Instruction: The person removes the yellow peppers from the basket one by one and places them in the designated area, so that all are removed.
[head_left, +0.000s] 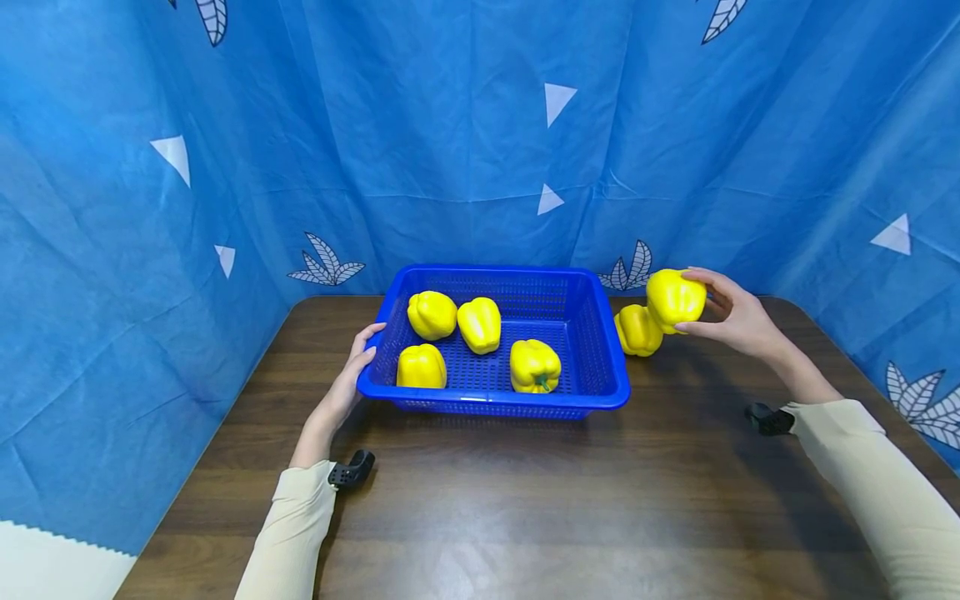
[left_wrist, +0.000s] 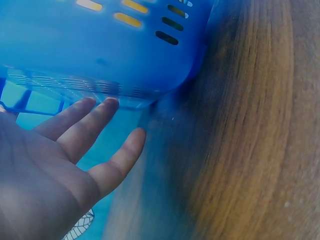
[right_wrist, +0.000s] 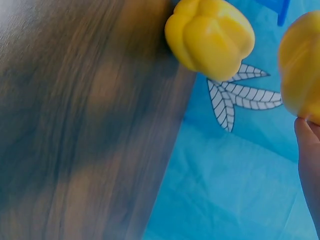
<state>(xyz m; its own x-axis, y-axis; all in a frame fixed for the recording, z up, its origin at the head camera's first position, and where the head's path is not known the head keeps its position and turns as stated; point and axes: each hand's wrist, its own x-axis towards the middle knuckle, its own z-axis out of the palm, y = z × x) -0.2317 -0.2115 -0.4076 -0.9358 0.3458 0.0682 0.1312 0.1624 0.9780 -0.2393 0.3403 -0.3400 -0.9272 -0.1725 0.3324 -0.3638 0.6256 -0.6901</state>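
Holds one yellow pepper [head_left: 676, 302] in the right fingers [head_left: 712, 278], bent and parted as wide as the pepper, between 2 and 3 o'clock from the blue basket [head_left: 555, 402]. Has four more peppers [head_left: 536, 362] inside, at 4, 8, 10 and 11 o'clock, and another pepper [head_left: 637, 332] on the bench [head_left: 480, 500], just beside, at 3 o'clock. Touches the basket at 9 o'clock with the left fingers [head_left: 367, 332], spread, almost straight.
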